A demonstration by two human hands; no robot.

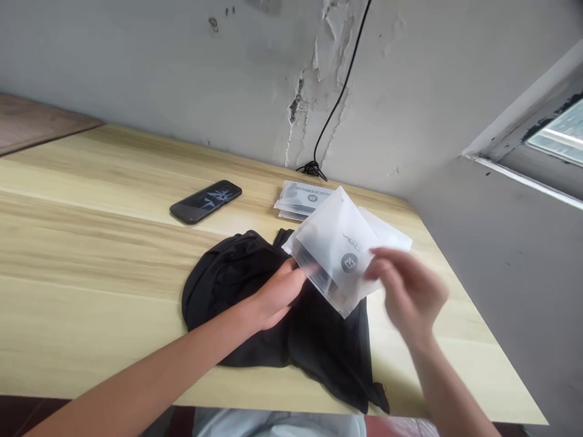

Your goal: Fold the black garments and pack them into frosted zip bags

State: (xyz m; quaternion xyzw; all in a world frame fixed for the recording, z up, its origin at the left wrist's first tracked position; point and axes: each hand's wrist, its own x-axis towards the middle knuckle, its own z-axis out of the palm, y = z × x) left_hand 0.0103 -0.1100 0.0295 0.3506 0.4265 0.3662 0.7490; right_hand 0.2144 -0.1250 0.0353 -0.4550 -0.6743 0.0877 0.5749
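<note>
A frosted white zip bag (334,246) with a grey round logo is held above a pile of black cloth (255,291) on the wooden table (91,261). My left hand (279,294) pinches the bag's left edge by its zip strip. Just right of the bag is my right hand (410,291), smeared by motion; its fingertips reach the bag's right side near the logo, and I cannot make out whether they grip it. The black cloth lies crumpled under both hands and reaches the table's near edge.
A black phone (206,201) lies face up toward the back of the table. A small stack of similar printed bags (300,199) sits by the wall under a black cable (337,103). The table's right edge runs close to a grey wall and window ledge.
</note>
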